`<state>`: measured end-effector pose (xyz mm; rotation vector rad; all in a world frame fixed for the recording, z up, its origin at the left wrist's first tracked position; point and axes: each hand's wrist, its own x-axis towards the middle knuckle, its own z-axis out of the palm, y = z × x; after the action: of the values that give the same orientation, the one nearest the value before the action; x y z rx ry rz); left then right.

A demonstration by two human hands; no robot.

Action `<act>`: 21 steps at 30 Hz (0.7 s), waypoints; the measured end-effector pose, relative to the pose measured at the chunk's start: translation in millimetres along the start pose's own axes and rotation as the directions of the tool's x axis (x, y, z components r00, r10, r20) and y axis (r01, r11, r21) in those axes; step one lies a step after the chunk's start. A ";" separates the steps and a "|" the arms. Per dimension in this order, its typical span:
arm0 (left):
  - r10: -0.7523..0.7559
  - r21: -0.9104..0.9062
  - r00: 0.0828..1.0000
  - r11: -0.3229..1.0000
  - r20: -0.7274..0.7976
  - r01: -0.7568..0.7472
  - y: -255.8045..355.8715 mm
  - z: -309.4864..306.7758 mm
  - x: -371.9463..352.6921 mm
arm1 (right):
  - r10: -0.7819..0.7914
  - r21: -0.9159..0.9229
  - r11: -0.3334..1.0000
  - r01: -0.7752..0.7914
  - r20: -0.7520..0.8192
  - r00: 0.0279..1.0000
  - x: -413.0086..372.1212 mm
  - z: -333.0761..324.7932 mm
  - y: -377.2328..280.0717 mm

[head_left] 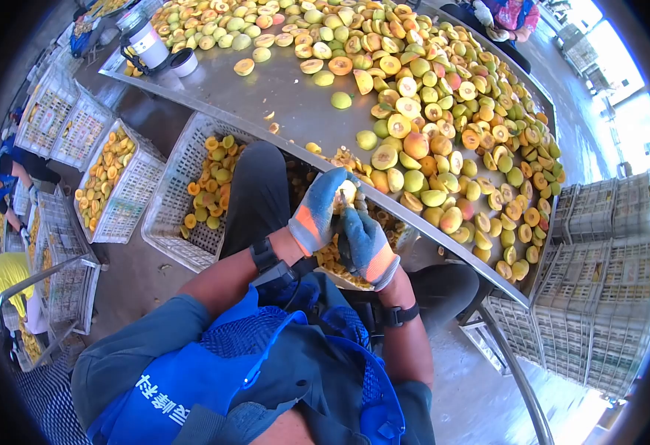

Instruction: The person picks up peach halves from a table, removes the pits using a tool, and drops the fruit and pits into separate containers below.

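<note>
Both gloved hands meet over my lap at the metal table's edge. My left hand [319, 211], in a grey and orange glove, is closed around a pale yellow piece of fruit [345, 194], likely a peach. Close beside it, my right hand [369, 246] has its fingers curled together near the fruit; what they pinch is hidden. Below the hands, a container of yellow fruit scraps [332, 261] sits between my knees. Across the metal table [295, 96] spreads a large heap of halved peaches [414, 144], cut faces showing, some with stone hollows.
A white crate [180, 159] with peach pieces stands left of my leg, and another full crate [113, 185] lies beyond it. Stacked crates [599, 282] rise at the right. A jug [145, 46] and cup [184, 63] rest at the table's left end. Other people work at far left.
</note>
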<state>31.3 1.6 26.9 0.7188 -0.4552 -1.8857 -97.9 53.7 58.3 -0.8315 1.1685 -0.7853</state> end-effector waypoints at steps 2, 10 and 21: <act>0.142 0.160 0.990 0.977 -0.018 -0.137 -14.0 -11.8 5.3 | -0.124 -0.138 0.983 0.119 -0.031 0.992 8.1 1.3 16.1; -0.037 -0.050 0.952 0.998 -0.303 0.023 -11.4 15.9 -2.8 | -0.247 -0.388 0.895 0.222 -0.014 0.969 8.6 -1.0 17.9; -0.070 -0.016 0.990 0.998 -0.122 0.068 -8.1 5.1 -2.8 | -0.342 -0.436 0.844 0.311 0.009 0.940 13.0 -6.7 35.4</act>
<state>23.2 7.4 26.7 0.8468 -0.3443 -1.8945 -98.5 58.4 20.3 -1.4138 1.3038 -0.8487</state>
